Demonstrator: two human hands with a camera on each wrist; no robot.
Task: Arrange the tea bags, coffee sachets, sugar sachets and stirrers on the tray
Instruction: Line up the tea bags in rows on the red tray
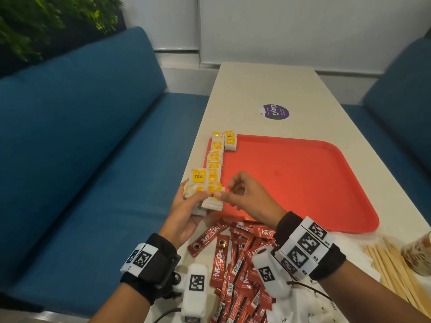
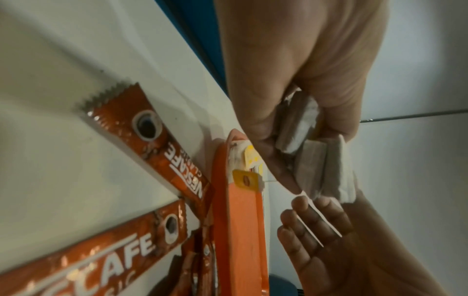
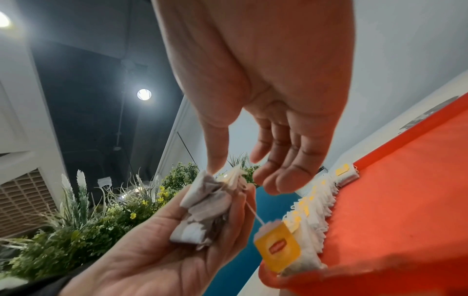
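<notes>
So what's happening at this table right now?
A person is laying tea bags out on a red tray. The left hand holds a small bunch of tea bags, and the right hand reaches its thumb and fingers to the top of the bunch. A row of tea bags already runs along the tray's left edge. The coffee sachets lie in a heap on the table and the wooden stirrers lie off the tray too, to the right.
</notes>
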